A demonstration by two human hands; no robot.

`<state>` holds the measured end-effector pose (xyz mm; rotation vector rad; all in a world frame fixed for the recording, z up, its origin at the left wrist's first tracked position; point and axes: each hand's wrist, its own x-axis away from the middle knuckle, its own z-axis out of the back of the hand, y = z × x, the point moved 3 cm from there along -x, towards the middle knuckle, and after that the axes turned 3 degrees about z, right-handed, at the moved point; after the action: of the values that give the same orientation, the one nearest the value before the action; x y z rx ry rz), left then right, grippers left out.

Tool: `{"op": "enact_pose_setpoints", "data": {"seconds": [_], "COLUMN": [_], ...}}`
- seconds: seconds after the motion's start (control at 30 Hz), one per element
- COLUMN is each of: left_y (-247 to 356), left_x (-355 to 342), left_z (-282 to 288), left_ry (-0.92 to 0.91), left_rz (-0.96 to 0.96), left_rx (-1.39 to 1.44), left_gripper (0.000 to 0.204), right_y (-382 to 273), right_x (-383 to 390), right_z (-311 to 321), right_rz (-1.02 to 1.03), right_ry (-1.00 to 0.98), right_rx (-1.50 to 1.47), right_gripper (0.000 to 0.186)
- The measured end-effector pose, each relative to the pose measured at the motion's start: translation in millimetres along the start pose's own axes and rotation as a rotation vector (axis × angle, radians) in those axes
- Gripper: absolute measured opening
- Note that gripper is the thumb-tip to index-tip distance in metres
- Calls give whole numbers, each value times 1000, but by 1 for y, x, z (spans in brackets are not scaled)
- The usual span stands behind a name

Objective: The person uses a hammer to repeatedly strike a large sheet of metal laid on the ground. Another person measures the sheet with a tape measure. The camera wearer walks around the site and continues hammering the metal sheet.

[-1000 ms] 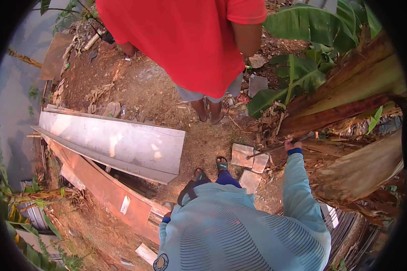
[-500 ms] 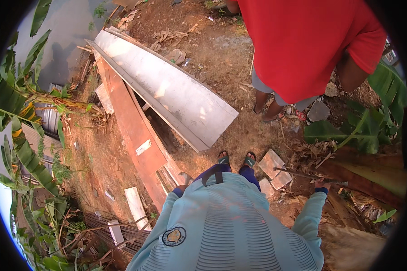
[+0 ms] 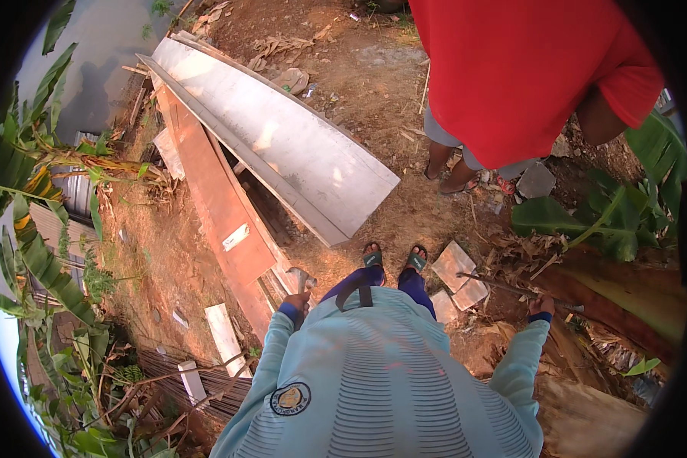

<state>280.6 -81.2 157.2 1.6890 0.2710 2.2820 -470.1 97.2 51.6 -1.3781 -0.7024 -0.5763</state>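
My left hand (image 3: 297, 301) is closed round a hammer (image 3: 301, 278) by my left thigh; its metal head shows above the fist, while the handle is mostly hidden. On the other side, my right hand (image 3: 542, 304) grips a long, thin, dark metal bar (image 3: 496, 285). The bar reaches out both ways from the fist, its inner end over broken tile slabs (image 3: 466, 278) on the ground. Ahead of my sandalled feet lies a long whitish wooden panel (image 3: 282, 137) with a raised edge. A reddish-brown board (image 3: 214, 195) lies beside and partly under it.
A person in a red shirt (image 3: 534, 76) stands close by at the far right. Banana leaves (image 3: 588, 217) and a fallen trunk lie to the right. Thin rods (image 3: 168, 382), a white plank (image 3: 227, 340) and more banana plants are at left, with grey water (image 3: 122, 46) beyond.
My left hand has come forward, so more of it and the hammer now shows. My right hand keeps its hold on the bar. The view has shifted slightly.
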Motion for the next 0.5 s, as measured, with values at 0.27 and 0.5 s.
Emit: {"op": "enact_pose_setpoints", "data": {"seconds": [0.27,0.5], "left_y": [7,44], "left_x": [13,37], "left_z": [7,9], "left_ry": [43,103], "left_rz": [-79,-207], "left_rx": [73,46], "left_gripper": [34,42], "right_y": [16,25], "right_x": [-6,-3], "right_z": [-8,-3], "right_rz": [-9,-121], "right_ry": [-22,179], "right_rx": [79,170], "right_gripper": [12,20]}}
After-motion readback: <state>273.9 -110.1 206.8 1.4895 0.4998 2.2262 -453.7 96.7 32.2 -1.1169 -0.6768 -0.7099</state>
